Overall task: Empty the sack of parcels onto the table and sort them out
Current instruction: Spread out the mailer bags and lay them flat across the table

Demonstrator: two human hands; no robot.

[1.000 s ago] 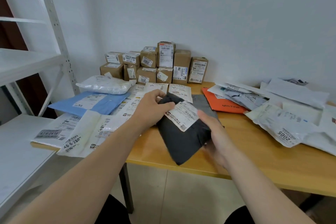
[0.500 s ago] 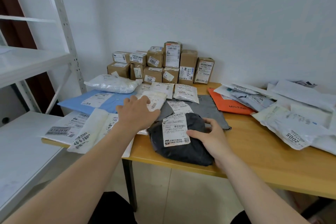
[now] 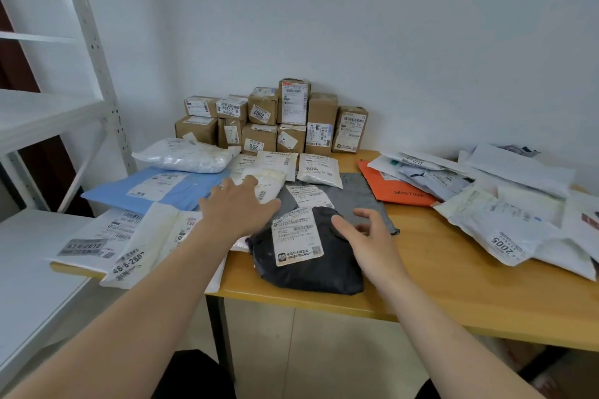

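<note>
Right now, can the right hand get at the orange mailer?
Probably yes. The right hand is open at the black parcel's edge, and only the flat grey mailer lies between it and the orange mailer. Pale mailers overlap its right side, but its near edge is bare.

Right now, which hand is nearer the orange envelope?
Right. The right hand hovers by the black parcel, just left of the orange envelope; the left hand is farther left, over white packets.
</note>
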